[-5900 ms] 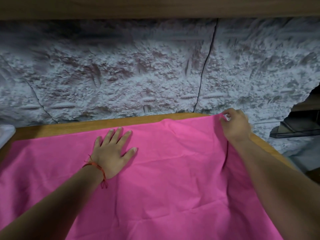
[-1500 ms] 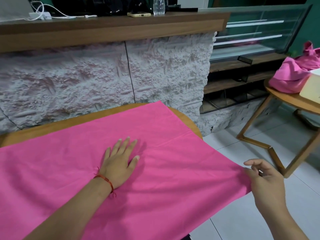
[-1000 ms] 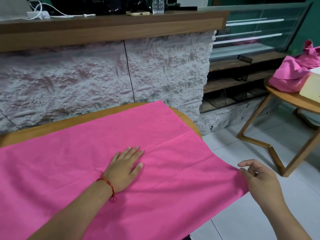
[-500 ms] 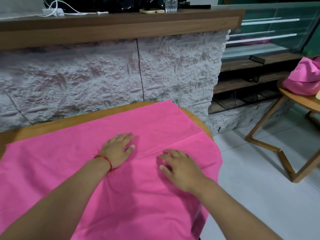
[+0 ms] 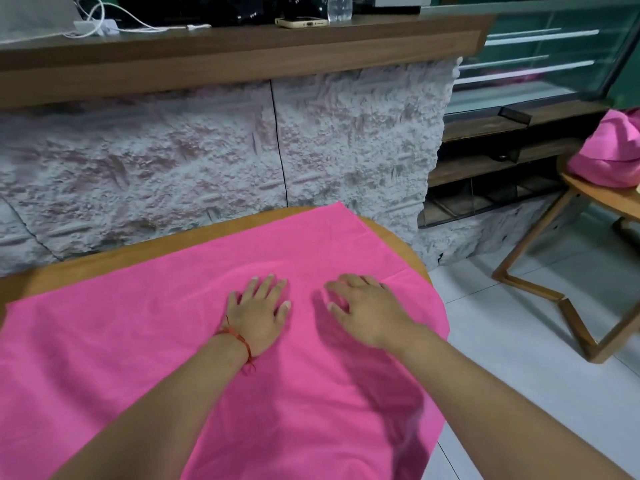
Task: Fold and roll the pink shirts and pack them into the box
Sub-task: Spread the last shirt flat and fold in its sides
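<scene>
A pink shirt (image 5: 145, 348) lies spread flat over a round wooden table (image 5: 408, 251), its right edge folded in over the table's right side. My left hand (image 5: 259, 311), with a red thread at the wrist, presses flat on the cloth near the middle. My right hand (image 5: 367, 311) rests on the folded-in part just to its right, fingers spread and slightly bent. Both hold nothing. More pink shirts (image 5: 613, 154) sit heaped on a second wooden table (image 5: 609, 195) at the far right. No box shows in this view.
A rough white stone counter wall (image 5: 207, 161) stands close behind the table, topped by a wooden ledge (image 5: 242, 50) with a phone, cables and a bottle. White tiled floor (image 5: 519, 358) lies to the right, with the side table's angled wooden legs (image 5: 540, 292).
My right hand let go of the shirt's overhanging right edge after carrying it leftward over the table, and now rests on the fold. My left hand stayed pressed on the cloth.
</scene>
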### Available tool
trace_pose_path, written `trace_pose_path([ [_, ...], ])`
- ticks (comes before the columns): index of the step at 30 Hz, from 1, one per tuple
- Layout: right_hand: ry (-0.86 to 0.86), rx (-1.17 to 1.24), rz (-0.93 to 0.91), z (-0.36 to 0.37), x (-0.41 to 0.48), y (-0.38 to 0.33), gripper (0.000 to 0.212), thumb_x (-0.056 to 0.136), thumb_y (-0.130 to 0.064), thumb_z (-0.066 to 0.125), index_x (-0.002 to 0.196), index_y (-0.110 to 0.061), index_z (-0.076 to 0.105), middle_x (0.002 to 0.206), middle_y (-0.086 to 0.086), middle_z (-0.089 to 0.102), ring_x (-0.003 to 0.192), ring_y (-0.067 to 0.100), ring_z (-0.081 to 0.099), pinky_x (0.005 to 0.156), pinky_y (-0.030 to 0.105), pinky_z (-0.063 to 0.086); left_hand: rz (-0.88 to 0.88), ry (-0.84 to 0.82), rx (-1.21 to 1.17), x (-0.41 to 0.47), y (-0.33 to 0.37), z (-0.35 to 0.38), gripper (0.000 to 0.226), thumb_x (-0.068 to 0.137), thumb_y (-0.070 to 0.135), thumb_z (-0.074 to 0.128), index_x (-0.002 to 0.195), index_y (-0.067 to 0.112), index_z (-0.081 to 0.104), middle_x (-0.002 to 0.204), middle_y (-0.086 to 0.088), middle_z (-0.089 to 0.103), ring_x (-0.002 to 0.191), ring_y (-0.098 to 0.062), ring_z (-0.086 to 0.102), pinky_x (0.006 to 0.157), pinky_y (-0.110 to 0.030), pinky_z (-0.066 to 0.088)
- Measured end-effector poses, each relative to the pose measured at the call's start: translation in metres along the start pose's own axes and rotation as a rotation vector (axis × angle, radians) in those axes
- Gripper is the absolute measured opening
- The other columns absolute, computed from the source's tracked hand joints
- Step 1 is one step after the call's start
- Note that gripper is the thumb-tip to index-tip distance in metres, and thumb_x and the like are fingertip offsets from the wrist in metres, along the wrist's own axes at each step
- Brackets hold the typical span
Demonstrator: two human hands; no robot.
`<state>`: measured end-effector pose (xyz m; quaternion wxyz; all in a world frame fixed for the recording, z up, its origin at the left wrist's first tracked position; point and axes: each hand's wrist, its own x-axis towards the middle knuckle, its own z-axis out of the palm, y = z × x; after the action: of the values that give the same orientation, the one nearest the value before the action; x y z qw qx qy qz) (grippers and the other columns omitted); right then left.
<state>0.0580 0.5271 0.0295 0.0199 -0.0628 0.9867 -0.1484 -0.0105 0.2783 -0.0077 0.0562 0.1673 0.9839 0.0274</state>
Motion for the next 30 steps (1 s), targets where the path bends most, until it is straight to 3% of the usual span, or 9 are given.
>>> trace_pose_path([
  [2, -0.119, -0.018, 0.046, 0.008, 0.021, 0.016, 0.058, 0.104, -0.064, 0.029, 0.160, -0.049, 0.025, 0.173, -0.007, 0.016, 0.159, 0.033, 0.014, 0.127, 0.059, 0.013, 0.009, -0.001, -0.053, -0.004, 0.003, 0.006, 0.066, 0.102, 0.065, 0.010, 0.163, 0.044, -0.001, 0.173, 0.013, -0.004, 0.160, -0.020, -0.006, 0.127, -0.058, 0.004],
  [4, -0.181, -0.056, 0.138, 0.014, 0.034, 0.039, 0.068, 0.097, -0.077, 0.018, 0.160, -0.057, 0.002, 0.173, -0.012, -0.008, 0.160, 0.035, -0.012, 0.123, 0.065, -0.006, 0.006, -0.011, -0.054, -0.005, 0.000, 0.008, 0.068, 0.099, 0.071, 0.009, 0.162, 0.047, -0.005, 0.172, 0.015, -0.009, 0.159, -0.019, -0.010, 0.127, -0.058, 0.000],
  [6, -0.153, -0.087, 0.210, 0.013, 0.043, 0.064, 0.077, 0.088, -0.087, 0.008, 0.157, -0.058, -0.010, 0.171, -0.011, -0.018, 0.157, 0.035, -0.021, 0.121, 0.064, -0.012, -0.002, -0.012, -0.050, -0.005, -0.002, 0.007, 0.073, 0.095, 0.078, 0.006, 0.160, 0.050, -0.009, 0.171, 0.015, -0.013, 0.159, -0.020, -0.013, 0.126, -0.058, -0.003],
  [10, -0.106, -0.122, 0.291, 0.005, 0.060, 0.101, 0.080, 0.089, -0.086, 0.003, 0.161, -0.052, -0.006, 0.175, -0.006, -0.013, 0.160, 0.032, -0.014, 0.125, 0.061, -0.004, -0.049, -0.019, -0.046, -0.006, -0.002, 0.008, 0.083, 0.087, 0.089, 0.002, 0.159, 0.052, -0.011, 0.171, 0.011, -0.016, 0.159, -0.025, -0.015, 0.125, -0.060, -0.005],
  [16, -0.097, -0.316, 0.386, 0.001, 0.074, 0.079, 0.067, 0.105, -0.054, 0.011, 0.166, -0.028, 0.009, 0.175, 0.003, 0.003, 0.160, 0.038, -0.003, 0.123, 0.068, 0.005, -0.122, 0.009, -0.072, -0.040, -0.051, 0.008, 0.082, 0.090, 0.085, 0.006, 0.162, 0.048, -0.003, 0.172, 0.012, -0.008, 0.160, -0.020, -0.006, 0.126, -0.058, 0.005],
  [18, -0.061, -0.370, 0.334, 0.003, 0.079, 0.045, 0.062, 0.105, -0.037, 0.022, 0.165, -0.020, 0.017, 0.174, 0.006, 0.009, 0.159, 0.040, -0.001, 0.122, 0.070, 0.005, -0.162, 0.030, -0.073, -0.063, -0.083, 0.009, 0.080, 0.092, 0.082, 0.006, 0.163, 0.046, -0.002, 0.173, 0.012, -0.006, 0.160, -0.019, -0.003, 0.127, -0.057, 0.008],
  [20, -0.052, -0.310, 0.162, 0.011, 0.083, 0.001, 0.065, 0.102, -0.030, 0.032, 0.165, -0.021, 0.019, 0.174, 0.004, 0.011, 0.160, 0.036, 0.002, 0.124, 0.067, 0.005, -0.209, 0.043, -0.072, -0.086, -0.110, 0.009, 0.078, 0.094, 0.080, 0.006, 0.163, 0.044, 0.000, 0.173, 0.012, -0.004, 0.160, -0.017, -0.001, 0.127, -0.055, 0.010],
  [25, -0.131, -0.060, -0.159, 0.042, 0.093, -0.123, 0.060, 0.110, -0.049, 0.028, 0.166, -0.027, 0.021, 0.175, 0.000, 0.014, 0.160, 0.027, 0.013, 0.127, 0.052, 0.012, -0.314, 0.070, -0.085, -0.128, -0.159, 0.008, 0.075, 0.098, 0.075, 0.013, 0.164, 0.042, 0.005, 0.173, 0.012, 0.000, 0.160, -0.016, 0.001, 0.128, -0.053, 0.009],
  [30, -0.240, -0.070, -0.116, 0.071, 0.106, -0.199, 0.068, 0.105, -0.065, 0.028, 0.166, -0.036, 0.017, 0.175, 0.002, 0.005, 0.160, 0.035, 0.002, 0.126, 0.064, 0.006, -0.399, 0.091, -0.112, -0.161, -0.209, 0.011, 0.074, 0.099, 0.074, 0.014, 0.164, 0.041, 0.005, 0.173, 0.012, 0.001, 0.160, -0.016, 0.001, 0.128, -0.053, 0.008],
])
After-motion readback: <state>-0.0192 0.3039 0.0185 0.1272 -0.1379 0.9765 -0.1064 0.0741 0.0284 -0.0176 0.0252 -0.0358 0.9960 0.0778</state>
